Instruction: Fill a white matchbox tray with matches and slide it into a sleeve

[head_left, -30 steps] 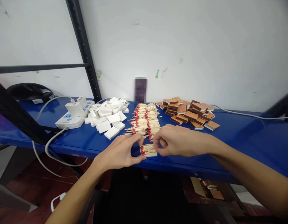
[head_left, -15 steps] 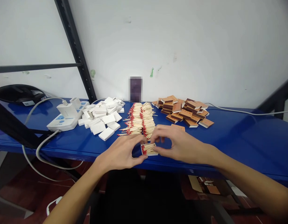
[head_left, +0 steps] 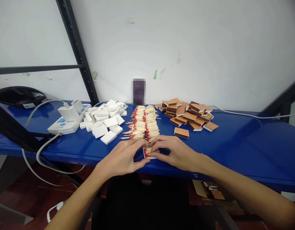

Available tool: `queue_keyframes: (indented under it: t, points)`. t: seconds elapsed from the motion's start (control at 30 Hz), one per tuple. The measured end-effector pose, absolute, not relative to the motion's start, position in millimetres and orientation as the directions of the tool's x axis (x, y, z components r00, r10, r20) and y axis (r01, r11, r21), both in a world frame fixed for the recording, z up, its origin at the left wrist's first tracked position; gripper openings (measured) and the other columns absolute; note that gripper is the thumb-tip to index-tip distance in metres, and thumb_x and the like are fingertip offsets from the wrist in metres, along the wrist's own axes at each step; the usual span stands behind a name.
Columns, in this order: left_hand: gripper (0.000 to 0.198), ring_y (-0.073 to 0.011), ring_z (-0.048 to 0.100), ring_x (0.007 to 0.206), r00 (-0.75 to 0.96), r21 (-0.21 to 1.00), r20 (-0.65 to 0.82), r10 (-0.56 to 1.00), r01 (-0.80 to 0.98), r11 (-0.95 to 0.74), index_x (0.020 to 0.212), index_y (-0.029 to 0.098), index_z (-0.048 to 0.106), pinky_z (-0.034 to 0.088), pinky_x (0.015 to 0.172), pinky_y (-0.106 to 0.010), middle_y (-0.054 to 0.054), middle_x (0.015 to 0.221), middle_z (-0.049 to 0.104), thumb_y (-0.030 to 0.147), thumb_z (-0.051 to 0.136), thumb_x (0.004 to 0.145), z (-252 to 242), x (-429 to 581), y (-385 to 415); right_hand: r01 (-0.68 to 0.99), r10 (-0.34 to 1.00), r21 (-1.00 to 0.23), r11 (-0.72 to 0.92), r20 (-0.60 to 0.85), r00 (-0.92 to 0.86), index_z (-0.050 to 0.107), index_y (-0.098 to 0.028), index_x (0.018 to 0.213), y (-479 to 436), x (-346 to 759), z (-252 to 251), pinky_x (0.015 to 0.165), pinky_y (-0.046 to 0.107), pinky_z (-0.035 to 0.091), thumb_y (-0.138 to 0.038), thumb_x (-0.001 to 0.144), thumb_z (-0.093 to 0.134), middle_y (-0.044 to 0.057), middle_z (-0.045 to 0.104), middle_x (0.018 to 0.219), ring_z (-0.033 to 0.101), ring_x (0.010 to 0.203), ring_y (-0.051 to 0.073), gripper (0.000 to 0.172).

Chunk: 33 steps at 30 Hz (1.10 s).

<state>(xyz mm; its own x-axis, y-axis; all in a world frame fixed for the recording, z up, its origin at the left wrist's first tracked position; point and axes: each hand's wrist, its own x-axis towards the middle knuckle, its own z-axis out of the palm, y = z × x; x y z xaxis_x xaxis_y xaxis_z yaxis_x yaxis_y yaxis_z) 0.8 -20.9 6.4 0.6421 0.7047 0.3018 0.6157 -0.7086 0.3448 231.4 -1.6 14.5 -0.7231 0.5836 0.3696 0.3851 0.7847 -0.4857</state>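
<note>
lower and further left than half a second ago, the right hand now covers the right part of the small white tray, and one brown matchbox beyond it, partly hidden then, shows whole; the left hand curves thumb and fingers round the tray's left end, apparently gripping it, while the right hand bends over the other end, and whether it pinches any sticks cannot be told; the tray sits near the front edge of the blue table, with red-headed matches lying in it, just in front of the loose match rows; the likeliest trouble, i judge, is a spill: an uneven push from the right hand could tip the tray or lift sticks over its low wall, and so near the edge some might drop off the table; too hard a squeeze by the left hand could bow the sides, which are probably thin; the right knuckles, close to the rows, could also drag sticks askew.
</note>
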Motion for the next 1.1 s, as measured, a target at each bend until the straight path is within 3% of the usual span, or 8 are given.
queue_keyframes:
  t: [0.2, 0.3, 0.4, 0.5, 0.6, 0.77, 0.87, 1.1]
  points:
    - [0.021, -0.0182, 0.064, 0.091, 0.666, 0.3, 0.34, 0.664, 0.593, -0.747, 0.109, 0.023, 0.055, 0.046, 0.077, -0.029, -0.002, 0.101, 0.066, 0.037, 0.059, 0.094, 4, -2, -21, 0.416, 0.615, -0.478, 0.774, 0.406, -0.676, 0.068, -0.021, 0.093, -3, 232, 15, 0.081, 0.029, 0.052, -0.033, 0.093, 0.062, 0.004, 0.071, 0.097, 0.066, 0.089, 0.015, 0.014]
    - [0.024, -0.0191, 0.065, 0.095, 0.678, 0.28, 0.36, 0.641, 0.577, -0.767, 0.114, 0.023, 0.057, 0.048, 0.081, -0.03, -0.003, 0.106, 0.067, 0.038, 0.057, 0.095, 2, -2, -19, 0.552, 0.608, -0.276, 0.787, 0.503, -0.614, 0.066, -0.019, 0.099, 0, 251, 15, 0.086, 0.034, 0.052, -0.031, 0.097, 0.054, 0.008, 0.07, 0.102, 0.065, 0.095, 0.02, 0.017]
    - [0.028, -0.0196, 0.065, 0.099, 0.681, 0.281, 0.361, 0.637, 0.572, -0.771, 0.118, 0.022, 0.058, 0.049, 0.085, -0.031, -0.004, 0.109, 0.067, 0.04, 0.056, 0.096, 1, -3, -18, 0.771, 0.646, -0.002, 0.637, 0.548, -0.532, 0.066, -0.014, 0.103, 10, 280, 10, 0.09, 0.044, 0.051, -0.029, 0.095, 0.052, 0.016, 0.067, 0.11, 0.063, 0.104, 0.03, 0.022]
    - [0.03, -0.0196, 0.065, 0.1, 0.688, 0.288, 0.348, 0.637, 0.569, -0.771, 0.122, 0.023, 0.059, 0.05, 0.087, -0.032, -0.005, 0.111, 0.067, 0.04, 0.055, 0.096, 2, -3, -18, 0.871, 0.76, 0.085, 0.485, 0.452, -0.467, 0.066, -0.014, 0.108, 21, 306, 5, 0.085, 0.047, 0.053, -0.03, 0.092, 0.053, 0.017, 0.066, 0.11, 0.063, 0.102, 0.033, 0.026]
    - [0.033, -0.0203, 0.065, 0.101, 0.684, 0.296, 0.332, 0.65, 0.578, -0.76, 0.125, 0.024, 0.059, 0.05, 0.088, -0.033, -0.005, 0.112, 0.067, 0.039, 0.055, 0.096, 4, -3, -19, 0.868, 0.811, 0.007, 0.496, 0.353, -0.466, 0.066, -0.017, 0.106, 22, 317, 5, 0.084, 0.045, 0.053, -0.032, 0.093, 0.051, 0.013, 0.068, 0.105, 0.065, 0.098, 0.03, 0.025]
    - [0.031, -0.0199, 0.064, 0.101, 0.706, 0.295, 0.33, 0.627, 0.554, -0.779, 0.125, 0.025, 0.061, 0.05, 0.088, -0.032, -0.007, 0.114, 0.066, 0.036, 0.052, 0.098, 7, -3, -21, 0.74, 0.801, -0.306, 0.599, 0.247, -0.546, 0.067, -0.023, 0.103, -5, 302, 20, 0.084, 0.038, 0.053, -0.041, 0.088, 0.061, 0.007, 0.07, 0.108, 0.066, 0.099, 0.025, 0.024]
    - [0.032, -0.019, 0.063, 0.1, 0.732, 0.273, 0.293, 0.616, 0.553, -0.787, 0.128, 0.027, 0.061, 0.049, 0.087, -0.031, -0.006, 0.115, 0.063, 0.035, 0.048, 0.1, 9, -3, -21, 0.665, 0.781, -0.434, 0.608, 0.173, -0.6, 0.065, -0.025, 0.107, -18, 288, 25, 0.085, 0.038, 0.053, -0.041, 0.085, 0.066, 0.006, 0.068, 0.111, 0.065, 0.099, 0.024, 0.027]
    - [0.036, -0.0192, 0.062, 0.102, 0.736, 0.242, 0.25, 0.629, 0.581, -0.777, 0.133, 0.029, 0.058, 0.047, 0.087, -0.031, -0.006, 0.119, 0.06, 0.036, 0.046, 0.1, 10, -3, -22, 0.648, 0.786, -0.487, 0.586, 0.146, -0.601, 0.062, -0.025, 0.121, -21, 275, 22, 0.092, 0.042, 0.05, -0.043, 0.086, 0.065, 0.007, 0.066, 0.12, 0.062, 0.108, 0.026, 0.039]
